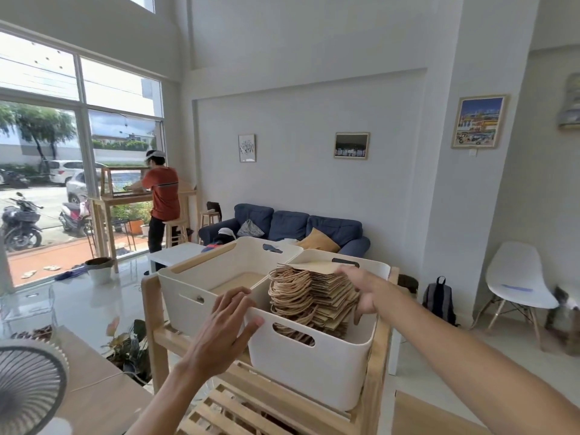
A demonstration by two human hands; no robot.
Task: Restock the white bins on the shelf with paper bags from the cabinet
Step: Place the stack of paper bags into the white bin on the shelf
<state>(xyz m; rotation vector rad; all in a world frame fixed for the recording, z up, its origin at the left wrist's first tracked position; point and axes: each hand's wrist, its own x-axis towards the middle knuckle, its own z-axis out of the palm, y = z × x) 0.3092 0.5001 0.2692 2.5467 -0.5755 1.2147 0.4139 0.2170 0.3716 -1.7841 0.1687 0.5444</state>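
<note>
Two white bins stand side by side on top of a wooden shelf (150, 296). The right bin (314, 368) holds a thick stack of brown paper bags (317, 296) with twisted paper handles facing left. My right hand (364, 290) rests on the stack's right side, fingers wrapped around the bags. My left hand (226, 328) is spread flat against the right bin's near left corner, fingers apart, touching the rim. The left bin (188, 296) shows a flat brown layer at its bottom.
Slatted lower shelves sit below the bins. A wooden table with a fan (28, 384) is at the lower left, with plants (128, 343) beside the shelf. Behind are a blue sofa (298, 227), a white chair (518, 277), a backpack (439, 299) and a person (163, 196) at the window.
</note>
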